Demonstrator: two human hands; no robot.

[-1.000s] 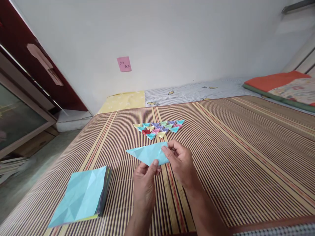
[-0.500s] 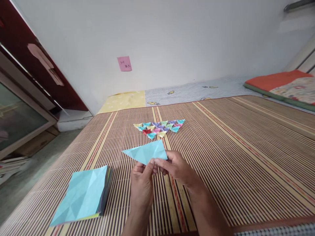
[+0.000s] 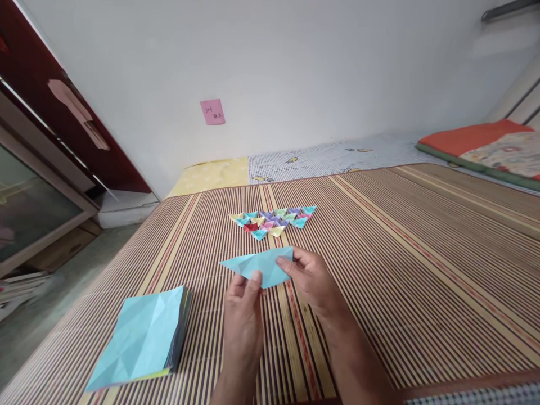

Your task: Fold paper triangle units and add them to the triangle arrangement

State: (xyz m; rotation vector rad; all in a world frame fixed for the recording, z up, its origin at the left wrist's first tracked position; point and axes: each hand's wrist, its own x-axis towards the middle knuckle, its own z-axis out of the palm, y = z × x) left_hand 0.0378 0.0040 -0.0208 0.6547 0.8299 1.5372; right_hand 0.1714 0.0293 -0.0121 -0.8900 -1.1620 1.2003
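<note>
A creased sheet of light blue paper, folded over, is held above the striped mat, its pointed end toward the left. My left hand pinches its lower edge near the middle, thumb on the near face. With thumb in front and fingers behind, my right hand grips the paper close to its right end. Beyond the hands, several small folded paper pieces in many colours lie in rows on the mat. To the left rests a thick stack of square paper, a creased blue sheet on top.
The striped bamboo mat covers the bed, with patterned cloth along the wall. A folded orange and green quilt lies at far right. A pink note is stuck to the wall. The floor shows beyond the left edge.
My right hand has moved up and right along the paper, its thumb now on the paper's face near the right end. The paper has tilted and shifted slightly right.
</note>
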